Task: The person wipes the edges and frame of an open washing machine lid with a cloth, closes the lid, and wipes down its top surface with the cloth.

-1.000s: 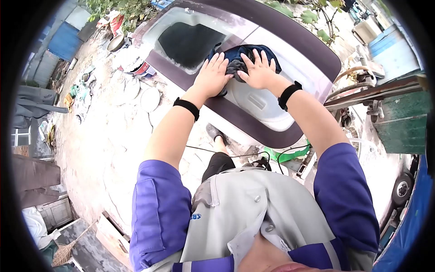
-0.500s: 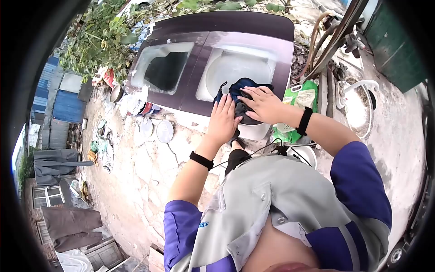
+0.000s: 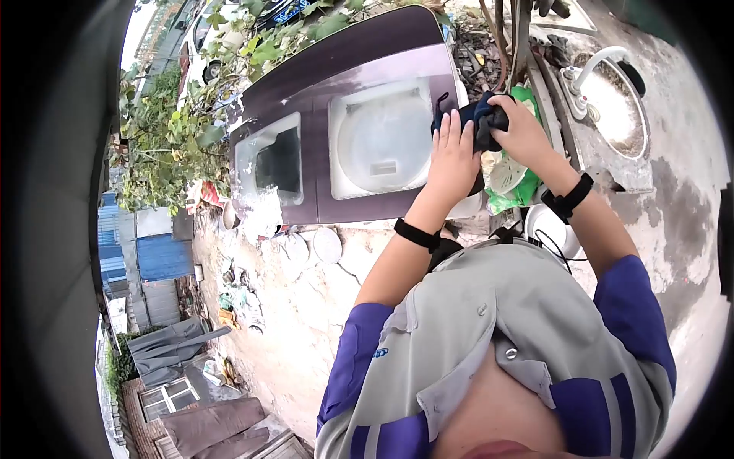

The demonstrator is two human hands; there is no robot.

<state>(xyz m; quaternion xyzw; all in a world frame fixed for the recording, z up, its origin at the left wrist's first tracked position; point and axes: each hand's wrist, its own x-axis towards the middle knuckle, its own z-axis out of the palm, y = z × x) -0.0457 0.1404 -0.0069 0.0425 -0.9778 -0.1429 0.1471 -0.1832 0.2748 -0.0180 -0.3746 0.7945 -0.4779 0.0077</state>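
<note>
A bunched dark navy and black cloth (image 3: 485, 126) lies at the right edge of a purple-topped twin-tub washing machine (image 3: 315, 187). My right hand (image 3: 523, 131) grips its right side, with the thumb and fingers curved round the fabric. Against the cloth's left part rests my left hand (image 3: 456, 157), its fingers stretched out flat. A small dark loop of the fabric sticks up above the left fingertips. Both see-through windows of the machine are in view, and the larger one (image 3: 380, 138) is just left of my left hand.
Behind my right hand lies a green bag (image 3: 527, 191), with a white bucket (image 3: 552, 229) below it. A white curved tap (image 3: 604, 65) stands by a round basin (image 3: 623, 115) at right. Two pale round discs (image 3: 327, 245) lie on the ground. Leafy vines (image 3: 180, 138) border the machine.
Both hands and the cloth have shifted right along the machine top, uncovering the larger window. My right hand has gone from lying flat to curling round the cloth. The view has turned.
</note>
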